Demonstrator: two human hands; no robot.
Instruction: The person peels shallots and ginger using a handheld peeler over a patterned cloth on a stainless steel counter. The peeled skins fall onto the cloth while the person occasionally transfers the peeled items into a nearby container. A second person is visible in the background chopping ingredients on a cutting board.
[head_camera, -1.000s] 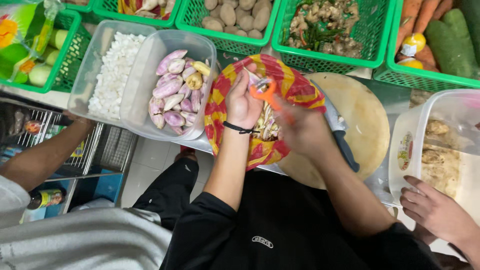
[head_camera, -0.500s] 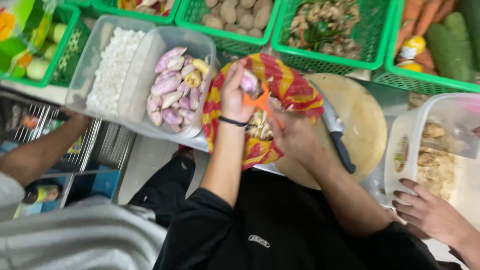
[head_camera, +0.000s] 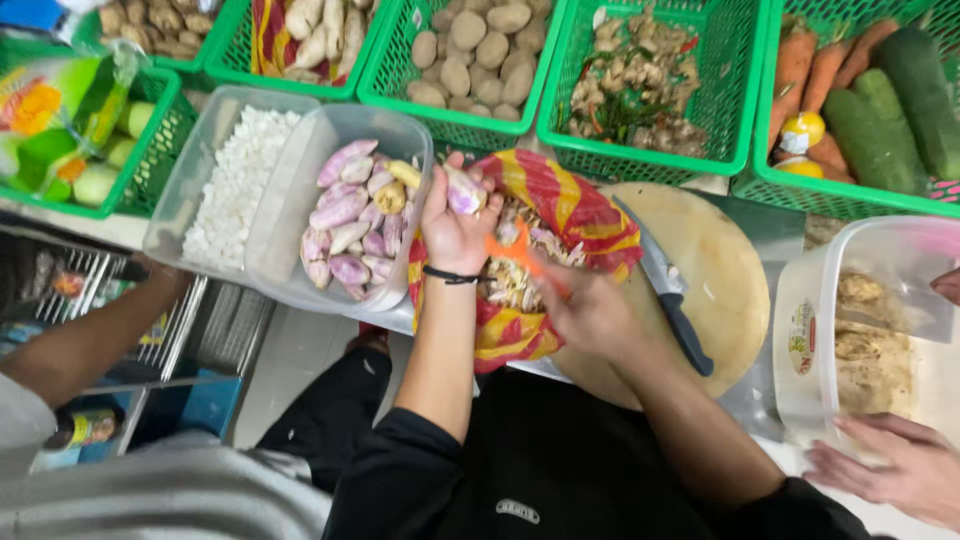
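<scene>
A: How is the left hand (head_camera: 455, 225) occupied?
B: A purple shallot (head_camera: 462, 192) is gripped in it, held above the red-and-yellow bag (head_camera: 560, 205).

A: And the right hand (head_camera: 590, 315)?
B: It is closed on an orange peeler (head_camera: 515, 255), held over the bag just beside the shallot.

A: Surroundings?
B: Peeled shallots are held in a clear tub (head_camera: 300, 215) to the left; a knife (head_camera: 675, 310) is laid on the round board (head_camera: 730, 270).

1. The shallot (head_camera: 464, 190) was small and pale purple-white, held upright in the fingers of the left hand (head_camera: 452, 222), just above the red-and-yellow bag (head_camera: 560, 205).
2. The orange-handled peeler (head_camera: 518, 255) lay tilted in the right hand (head_camera: 590, 312), its tip just beside the shallot.
3. The bag lay open on the counter, with papery skins (head_camera: 510, 285) inside.
</scene>
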